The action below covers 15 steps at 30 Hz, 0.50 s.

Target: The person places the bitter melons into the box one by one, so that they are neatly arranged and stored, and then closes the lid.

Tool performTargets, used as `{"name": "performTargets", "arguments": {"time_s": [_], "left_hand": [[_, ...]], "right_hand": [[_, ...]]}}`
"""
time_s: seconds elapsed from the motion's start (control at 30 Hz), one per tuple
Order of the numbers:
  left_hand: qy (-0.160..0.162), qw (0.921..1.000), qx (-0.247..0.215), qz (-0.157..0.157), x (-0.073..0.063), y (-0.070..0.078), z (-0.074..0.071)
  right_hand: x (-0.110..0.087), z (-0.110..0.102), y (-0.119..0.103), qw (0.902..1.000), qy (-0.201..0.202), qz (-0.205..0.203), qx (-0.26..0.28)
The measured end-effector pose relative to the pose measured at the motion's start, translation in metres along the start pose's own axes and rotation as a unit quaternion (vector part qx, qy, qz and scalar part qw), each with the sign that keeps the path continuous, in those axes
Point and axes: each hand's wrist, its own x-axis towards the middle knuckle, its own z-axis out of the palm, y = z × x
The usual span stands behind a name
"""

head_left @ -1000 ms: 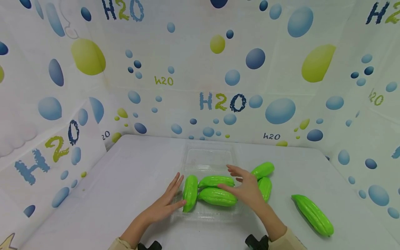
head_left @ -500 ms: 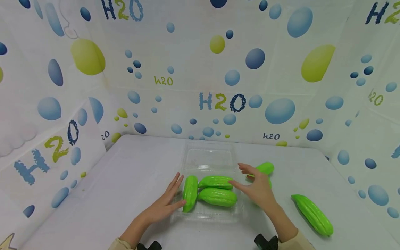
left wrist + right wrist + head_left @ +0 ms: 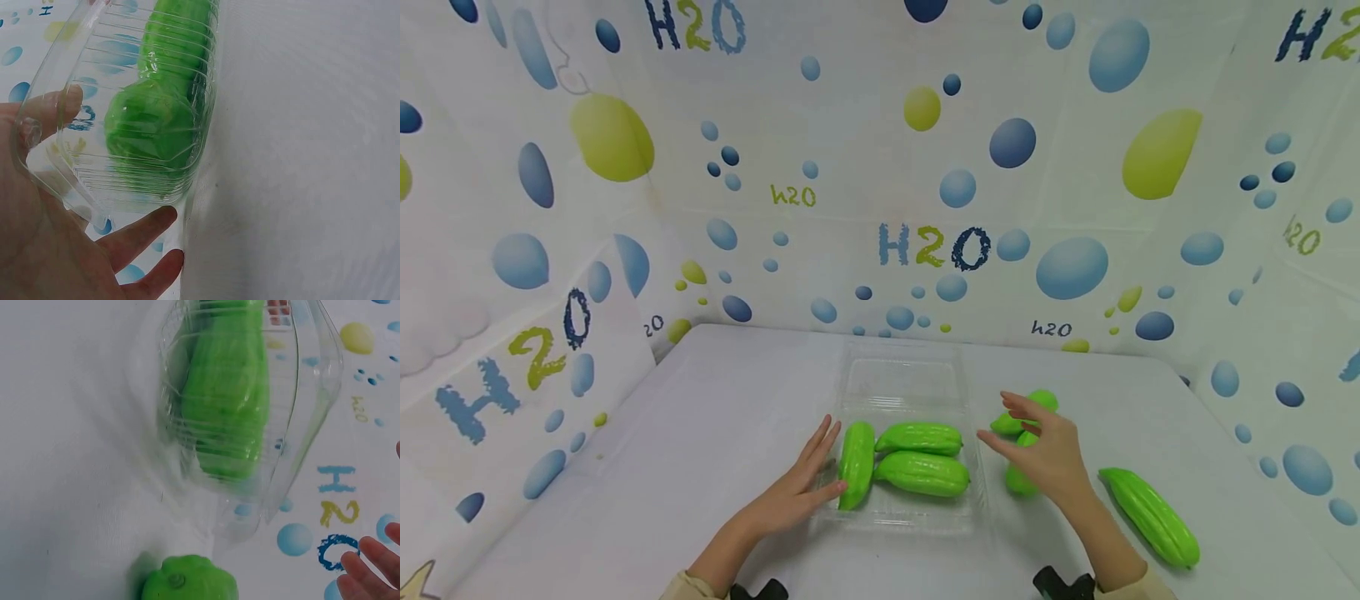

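In the head view a clear plastic clamshell box [image 3: 917, 522] holds three green ridged gourds. One gourd [image 3: 857, 467] stands lengthwise at the left; an upper gourd [image 3: 919, 437] and a lower gourd [image 3: 923, 474] lie crosswise beside it. My left hand [image 3: 793, 492] rests at the box's left side with fingers spread; its thumb reaches over the rim in the left wrist view. Above two loose gourds to the right hovers my right hand [image 3: 1051, 450], fingers apart and grasping nothing. It partly hides the far gourd [image 3: 1045, 400] and the near gourd [image 3: 1021, 481].
The box's lid [image 3: 901, 379] lies folded back behind it. Another gourd [image 3: 1152, 517] lies alone at the right of the white table [image 3: 700, 433]. A patterned H2O curtain [image 3: 850, 125] hangs behind and along both sides.
My right hand has moved rightward, from over the box's right edge to above the two loose gourds. The left hand and the gourds in the box have stayed put.
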Motion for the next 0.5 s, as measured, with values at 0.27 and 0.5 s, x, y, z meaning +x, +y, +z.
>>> {"name": "performTargets", "arguments": {"time_s": [0.27,0.5], "left_hand": [[0.003,1.0,0.004,0.003,0.001,-0.002,0.0],[0.0,1.0,-0.001,0.003,0.0,-0.002,0.001]], "right_hand": [[-0.001,-0.012,0.007,0.9995,0.028,-0.013,-0.009],[-0.003,-0.019,0.011,0.9991,0.039,-0.004,-0.017]]}}
